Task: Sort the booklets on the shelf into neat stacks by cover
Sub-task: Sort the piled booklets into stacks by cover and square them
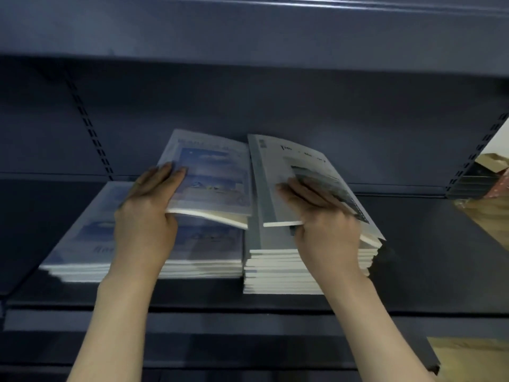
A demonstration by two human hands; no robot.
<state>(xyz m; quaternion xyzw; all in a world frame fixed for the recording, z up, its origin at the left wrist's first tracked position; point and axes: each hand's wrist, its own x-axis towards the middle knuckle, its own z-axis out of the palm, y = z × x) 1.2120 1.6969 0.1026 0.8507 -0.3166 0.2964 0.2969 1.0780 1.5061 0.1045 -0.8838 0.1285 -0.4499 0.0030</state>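
Two stacks of booklets lie side by side on the dark shelf (413,257). The left stack (82,244) has blue sky covers; the right stack (281,271) has white covers with a dark picture. My left hand (148,216) grips a blue-cover booklet (212,183) by its near left corner, fingers on top, and holds it tilted above the left stack. My right hand (322,219) grips a white-cover booklet (278,172) by its near edge, raised and tilted above the right stack.
The shelf's dark back panel (330,119) with slotted uprights stands right behind the stacks. Another shelf (248,37) hangs overhead. At the far right, past the upright, are boxes and patterned items (493,177). A lower shelf edge (220,340) runs below.
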